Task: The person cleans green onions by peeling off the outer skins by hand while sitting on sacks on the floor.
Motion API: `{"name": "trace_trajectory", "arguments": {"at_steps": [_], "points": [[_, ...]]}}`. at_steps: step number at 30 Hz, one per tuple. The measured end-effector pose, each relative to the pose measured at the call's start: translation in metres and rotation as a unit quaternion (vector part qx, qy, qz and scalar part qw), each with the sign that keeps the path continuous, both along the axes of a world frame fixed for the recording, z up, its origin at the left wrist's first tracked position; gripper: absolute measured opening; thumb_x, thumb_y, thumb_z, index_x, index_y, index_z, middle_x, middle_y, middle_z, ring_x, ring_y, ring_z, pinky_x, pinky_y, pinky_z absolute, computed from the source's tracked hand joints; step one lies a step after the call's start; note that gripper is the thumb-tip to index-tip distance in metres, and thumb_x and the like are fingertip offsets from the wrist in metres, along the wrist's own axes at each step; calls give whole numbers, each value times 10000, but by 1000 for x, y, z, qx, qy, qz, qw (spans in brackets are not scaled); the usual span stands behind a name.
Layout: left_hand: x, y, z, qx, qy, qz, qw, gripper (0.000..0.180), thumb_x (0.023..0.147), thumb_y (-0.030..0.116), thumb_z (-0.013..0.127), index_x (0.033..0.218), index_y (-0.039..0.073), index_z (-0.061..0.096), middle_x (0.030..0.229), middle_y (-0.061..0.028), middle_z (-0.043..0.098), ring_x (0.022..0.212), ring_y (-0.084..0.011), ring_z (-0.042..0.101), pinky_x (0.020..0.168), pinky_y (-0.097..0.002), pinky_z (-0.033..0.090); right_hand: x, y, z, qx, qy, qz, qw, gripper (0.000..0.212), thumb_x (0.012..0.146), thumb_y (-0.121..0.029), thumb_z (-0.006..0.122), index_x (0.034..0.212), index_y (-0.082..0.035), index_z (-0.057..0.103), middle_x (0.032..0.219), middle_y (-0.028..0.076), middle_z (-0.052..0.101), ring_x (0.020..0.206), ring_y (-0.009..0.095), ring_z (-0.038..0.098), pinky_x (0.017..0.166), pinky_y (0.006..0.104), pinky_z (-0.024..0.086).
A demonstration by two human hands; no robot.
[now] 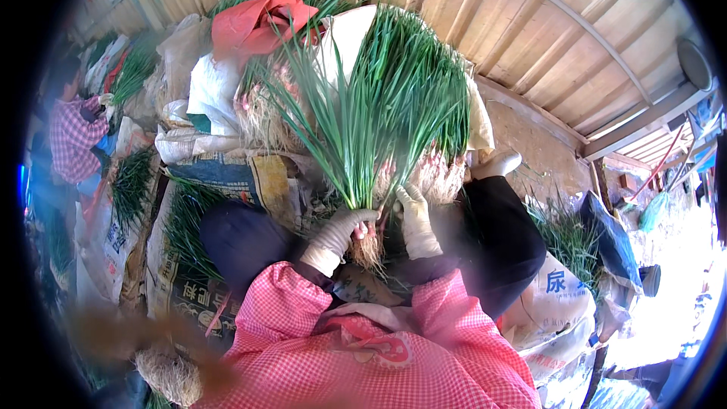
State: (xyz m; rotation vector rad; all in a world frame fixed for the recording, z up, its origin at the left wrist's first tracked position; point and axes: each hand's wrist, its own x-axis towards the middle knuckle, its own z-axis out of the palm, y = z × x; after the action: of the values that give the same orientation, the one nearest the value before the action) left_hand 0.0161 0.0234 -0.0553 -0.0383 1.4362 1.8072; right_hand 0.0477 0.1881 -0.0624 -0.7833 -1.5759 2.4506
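My left hand (335,236), in a grey-white glove, is wrapped round the lower stems of a bunch of green garlic (362,140). Its long leaves fan up and away from me, and pinkish bulbs with stringy roots (368,250) hang below my grip. My right hand (414,220), gloved too, is closed at a thin stalk just right of the bunch; its fingertips are partly hidden among leaves. Beyond both hands lies a large heap of green garlic (413,60), with pink bulbs and roots toward me. A smaller pile (265,110) lies to its left.
My bent dark-trousered legs flank the work. A red cloth (261,21) lies on the left pile. Printed sacks (556,295) and more greens (572,238) are at right; other greens (189,227) lie at left. Another person (76,132) handles greens at far left. A ribbed wall (515,15) rises behind.
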Motion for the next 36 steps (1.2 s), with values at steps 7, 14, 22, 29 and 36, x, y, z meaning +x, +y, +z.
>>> {"name": "trace_trajectory", "arguments": {"at_steps": [7,14,22,29,36], "points": [[6,0,7,-40,34,-39,998,255,765,265,642,692,21,663,600,-63,632,433,-91,502,429,-221,379,0,1,-6,99,-20,44,994,219,875,-277,626,931,-70,584,630,-37,543,449,53,434,407,212,328],[8,17,-17,-143,101,-9,984,131,769,60,672,837,25,565,584,-51,573,398,-134,518,350,-277,400,-16,22,-46,530,-86,45,842,266,842,-295,617,943,-48,629,674,66,622,574,164,600,573,288,490],[10,13,-17,-49,10,-17,999,244,800,242,653,667,37,640,578,-50,608,418,-121,501,424,-229,374,-6,-5,-7,589,-27,132,797,246,872,-279,548,898,-38,595,746,190,638,715,369,626,646,408,506],[-10,6,17,99,-90,-52,990,241,815,255,638,758,21,648,652,-58,630,513,-102,532,526,-204,441,-1,-3,11,-180,-27,34,983,173,921,-184,523,797,-85,592,566,-16,505,453,131,471,453,259,409],[0,-22,52,162,-17,-38,986,268,802,187,677,979,-1,608,793,-85,653,592,-168,626,628,-299,536,16,63,24,-668,31,-522,-529,240,861,-251,549,791,-36,629,634,41,616,581,166,571,553,311,450]]}}
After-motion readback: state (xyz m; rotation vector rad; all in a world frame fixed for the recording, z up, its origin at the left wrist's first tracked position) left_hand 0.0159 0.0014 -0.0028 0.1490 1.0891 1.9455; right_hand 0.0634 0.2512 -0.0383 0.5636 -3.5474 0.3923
